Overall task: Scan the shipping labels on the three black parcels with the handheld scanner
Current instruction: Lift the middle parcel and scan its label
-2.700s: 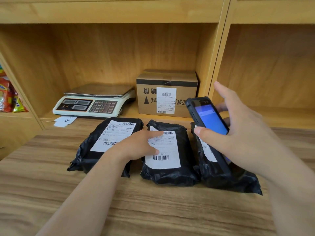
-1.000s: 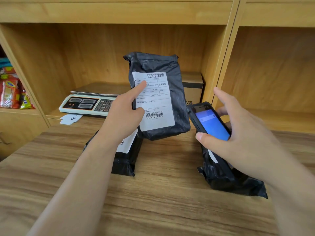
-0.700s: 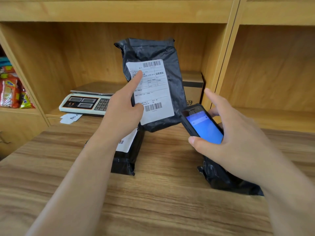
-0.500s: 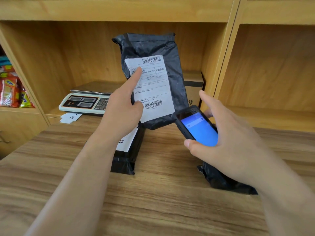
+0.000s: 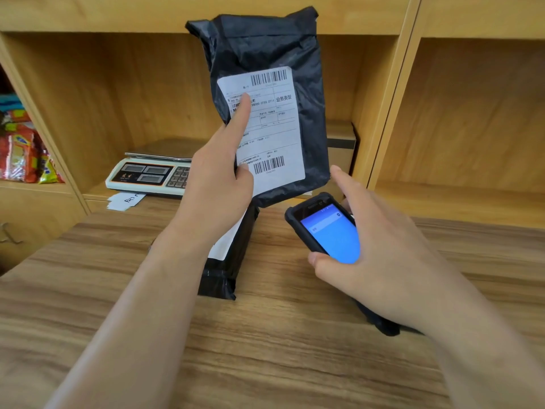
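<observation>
My left hand (image 5: pixel 216 187) holds a black parcel (image 5: pixel 306 54) upright above the table, forefinger stretched across its white shipping label (image 5: pixel 274 128), which faces me. My right hand (image 5: pixel 380 255) grips the black handheld scanner (image 5: pixel 324 228); its blue screen is lit, and its top end sits just below the lifted parcel's lower right corner. A second black parcel (image 5: pixel 227 270) lies on the table under my left wrist, mostly hidden. Only a dark corner of the third parcel (image 5: pixel 383 324) shows under my right hand.
The wooden table (image 5: pixel 265 349) fronts wooden shelving (image 5: pixel 392 98). In the left bay stand a digital scale (image 5: pixel 144 174), a paper slip (image 5: pixel 125 200) and a cardboard box (image 5: pixel 340 143) behind the lifted parcel. Colourful snack packets (image 5: pixel 20 154) fill the far-left shelf.
My left hand took the middle parcel off the table and has kept raising it, label toward me. My right hand moved the scanner left and down, under the parcel's lower edge.
</observation>
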